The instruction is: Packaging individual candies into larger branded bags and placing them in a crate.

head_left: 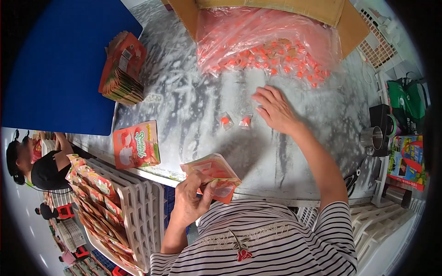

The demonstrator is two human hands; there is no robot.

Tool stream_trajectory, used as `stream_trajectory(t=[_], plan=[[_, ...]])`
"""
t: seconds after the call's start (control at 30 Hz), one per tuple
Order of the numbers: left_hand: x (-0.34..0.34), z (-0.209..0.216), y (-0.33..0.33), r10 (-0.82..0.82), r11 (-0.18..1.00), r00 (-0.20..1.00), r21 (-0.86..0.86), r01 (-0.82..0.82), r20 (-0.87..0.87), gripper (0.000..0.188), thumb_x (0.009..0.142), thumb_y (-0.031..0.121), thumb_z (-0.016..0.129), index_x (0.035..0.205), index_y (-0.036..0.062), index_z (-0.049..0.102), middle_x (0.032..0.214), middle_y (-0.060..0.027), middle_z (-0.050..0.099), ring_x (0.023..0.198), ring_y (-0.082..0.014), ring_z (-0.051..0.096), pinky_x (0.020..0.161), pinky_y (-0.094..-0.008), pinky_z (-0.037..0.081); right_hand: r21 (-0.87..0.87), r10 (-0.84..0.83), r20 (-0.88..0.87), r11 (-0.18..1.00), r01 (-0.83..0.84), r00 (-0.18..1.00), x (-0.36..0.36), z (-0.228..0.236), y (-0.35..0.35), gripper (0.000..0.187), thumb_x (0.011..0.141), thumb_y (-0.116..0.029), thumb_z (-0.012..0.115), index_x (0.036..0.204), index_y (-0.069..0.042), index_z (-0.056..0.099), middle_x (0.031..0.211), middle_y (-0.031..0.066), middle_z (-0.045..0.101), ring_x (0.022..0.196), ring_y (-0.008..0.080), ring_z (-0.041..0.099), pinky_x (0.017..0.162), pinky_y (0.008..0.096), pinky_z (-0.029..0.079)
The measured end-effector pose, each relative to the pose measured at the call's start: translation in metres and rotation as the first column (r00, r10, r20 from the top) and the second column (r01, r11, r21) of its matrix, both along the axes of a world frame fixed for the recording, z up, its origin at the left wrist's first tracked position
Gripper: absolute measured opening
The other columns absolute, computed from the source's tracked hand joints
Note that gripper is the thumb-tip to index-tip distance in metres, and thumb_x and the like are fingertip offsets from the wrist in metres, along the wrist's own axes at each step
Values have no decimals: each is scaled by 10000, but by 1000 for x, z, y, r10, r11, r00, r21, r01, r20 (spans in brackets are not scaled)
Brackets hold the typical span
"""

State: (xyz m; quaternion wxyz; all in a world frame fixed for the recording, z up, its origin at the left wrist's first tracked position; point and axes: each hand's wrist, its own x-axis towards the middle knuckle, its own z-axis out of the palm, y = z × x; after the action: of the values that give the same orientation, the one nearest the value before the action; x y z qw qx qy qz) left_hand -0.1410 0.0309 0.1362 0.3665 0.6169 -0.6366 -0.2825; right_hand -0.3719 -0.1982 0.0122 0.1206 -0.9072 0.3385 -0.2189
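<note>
My left hand (191,200) grips an upright red-and-green printed pouch (217,174) at the table's near edge. The pouch's upper end gapes a little; what is inside cannot be made out. Over the grey table (198,110), my right hand (276,109) is spread with nothing in it. Just left of its fingertips lie two red candies in clear wrappers, a left candy (224,120) and a right candy (245,122). Beyond the hand, many more wrapped candies (283,62) spill from a clear plastic bag (271,25) inside a cardboard box (352,30). Another pouch (136,146) lies flat at the left.
A stack of pouches (124,73) stands at the back left beside a blue panel (64,64). Below left, a white crate (142,221) holds rows of pouches (99,202). At the right are a metal mug (371,137) and a green bag (407,101). Other people sit far left.
</note>
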Motion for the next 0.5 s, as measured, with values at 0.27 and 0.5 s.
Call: stream_trajectory(t=[0.27,0.5], plan=[[-5,-1,1,-16,999,1000,-44,16,15,87,826,21,688,849,-17,614,738,-110,593,611,-211,603,547,-288,485,57,-108,40,993,106,993,-34,7,81,341,816,-106,628,1150,-62,577,1248,107,518,1185,321,448,1013,409,353],[-8,3,6,37,999,999,-16,-38,-28,129,857,66,670,817,-6,570,697,-77,561,604,-139,526,588,-258,436,744,-637,433,652,146,637,-83,22,84,399,839,-44,580,1235,-4,557,1245,158,562,1179,292,515,1044,351,353]])
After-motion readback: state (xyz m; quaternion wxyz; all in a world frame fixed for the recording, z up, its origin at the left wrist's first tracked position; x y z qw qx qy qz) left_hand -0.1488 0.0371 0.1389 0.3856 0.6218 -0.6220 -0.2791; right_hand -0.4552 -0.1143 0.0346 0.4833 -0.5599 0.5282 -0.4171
